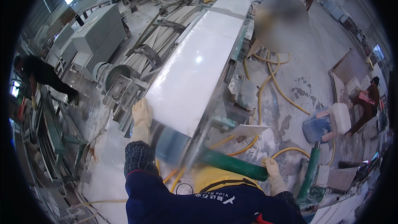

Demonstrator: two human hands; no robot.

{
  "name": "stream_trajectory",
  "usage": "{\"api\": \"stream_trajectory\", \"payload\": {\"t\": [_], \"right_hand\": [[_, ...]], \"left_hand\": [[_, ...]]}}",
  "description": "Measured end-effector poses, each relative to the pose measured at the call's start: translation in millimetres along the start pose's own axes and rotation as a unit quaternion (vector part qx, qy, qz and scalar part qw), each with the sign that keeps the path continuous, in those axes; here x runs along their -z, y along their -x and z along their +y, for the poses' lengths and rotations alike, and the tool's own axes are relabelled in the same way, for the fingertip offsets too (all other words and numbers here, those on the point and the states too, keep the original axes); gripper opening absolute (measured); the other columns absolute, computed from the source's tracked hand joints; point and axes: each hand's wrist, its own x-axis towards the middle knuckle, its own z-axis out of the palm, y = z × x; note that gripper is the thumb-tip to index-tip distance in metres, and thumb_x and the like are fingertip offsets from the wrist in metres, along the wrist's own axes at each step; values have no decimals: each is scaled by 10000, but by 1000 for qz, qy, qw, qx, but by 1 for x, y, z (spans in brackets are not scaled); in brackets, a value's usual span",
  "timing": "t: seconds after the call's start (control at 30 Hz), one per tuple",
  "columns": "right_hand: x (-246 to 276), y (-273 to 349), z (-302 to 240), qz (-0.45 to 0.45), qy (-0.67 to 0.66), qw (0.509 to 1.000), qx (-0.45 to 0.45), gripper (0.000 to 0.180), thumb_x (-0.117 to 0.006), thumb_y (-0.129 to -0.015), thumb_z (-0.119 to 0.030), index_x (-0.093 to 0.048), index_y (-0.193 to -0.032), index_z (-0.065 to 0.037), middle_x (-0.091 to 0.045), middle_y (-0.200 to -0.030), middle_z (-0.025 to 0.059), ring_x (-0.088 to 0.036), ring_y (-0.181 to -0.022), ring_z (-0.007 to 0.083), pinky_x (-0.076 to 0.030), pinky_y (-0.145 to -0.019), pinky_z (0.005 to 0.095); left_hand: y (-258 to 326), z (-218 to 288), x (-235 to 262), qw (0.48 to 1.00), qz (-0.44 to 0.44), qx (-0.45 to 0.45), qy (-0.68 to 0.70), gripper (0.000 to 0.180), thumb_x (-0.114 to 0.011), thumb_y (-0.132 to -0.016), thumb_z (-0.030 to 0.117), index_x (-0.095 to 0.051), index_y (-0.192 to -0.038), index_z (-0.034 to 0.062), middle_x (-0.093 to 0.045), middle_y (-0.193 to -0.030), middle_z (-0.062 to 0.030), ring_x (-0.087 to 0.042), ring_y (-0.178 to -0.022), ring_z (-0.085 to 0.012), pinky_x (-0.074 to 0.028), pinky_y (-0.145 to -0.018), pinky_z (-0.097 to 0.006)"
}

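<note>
A long glossy white slab (192,64) lies lengthwise along a conveyor, stretching away from me. My left hand (142,114), in a cream rubber glove, is laid at the slab's near left corner, fingers stretched forward along its edge. A blue-grey roller drum (171,145) shows just below the slab's near end. To the right, a green roller (232,164) lies crosswise in front of my yellow apron (215,178). My right hand (272,172), gloved alike, has its fingers bent round the roller's right end; the fingertips are partly hidden.
A motor (118,85) stands left of the conveyor. Yellow hoses (261,95) wind over the wet floor at right. A blue barrel (317,126) and an upright green post (310,170) stand there. One person (47,76) works at far left, another (368,103) at far right.
</note>
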Motion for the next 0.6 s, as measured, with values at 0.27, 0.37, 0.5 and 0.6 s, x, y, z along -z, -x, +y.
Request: {"api": "stream_trajectory", "payload": {"t": [0.27, 0.37, 0.5, 0.6], "right_hand": [[-2, 25, -5, 38, -57, 998, 14, 286, -578, -1046, -126, -639, -1278, 31, -724, -1168, 169, -722, -995, 220, -578, -907, 334], [-11, 31, -16, 55, -53, 997, -4, 287, -573, -1046, -125, -638, -1274, 38, -719, -1174, 170, -722, -990, 217, -578, -905, 324], [-21, 33, -26, 49, -58, 997, -17, 283, -568, -1046, -118, -637, -1262, 51, -717, -1173, 169, -721, -975, 212, -580, -896, 314], [-28, 32, -28, 38, -43, 998, -14, 281, -572, -1045, -117, -636, -1258, 55, -717, -1172, 167, -716, -977, 210, -579, -889, 310]], "left_hand": [[-22, 4, -5, 999, -41, -7, 8, 449, -574, -936, 242, -546, -1323, 16, -654, -1218, -196, -603, -1158, -368, -390, -1081, -527], [-12, -7, 3, 999, -42, -8, 18, 470, -557, -961, 256, -532, -1362, 12, -654, -1271, -218, -607, -1189, -372, -392, -1091, -536], [4, -19, 21, 994, -97, 20, 37, 489, -537, -991, 268, -509, -1408, 14, -662, -1286, -233, -608, -1201, -392, -410, -1086, -532], [14, -23, 32, 995, -86, 4, 40, 471, -547, -986, 239, -520, -1401, 18, -676, -1247, -231, -621, -1150, -410, -435, -1067, -504]]}}
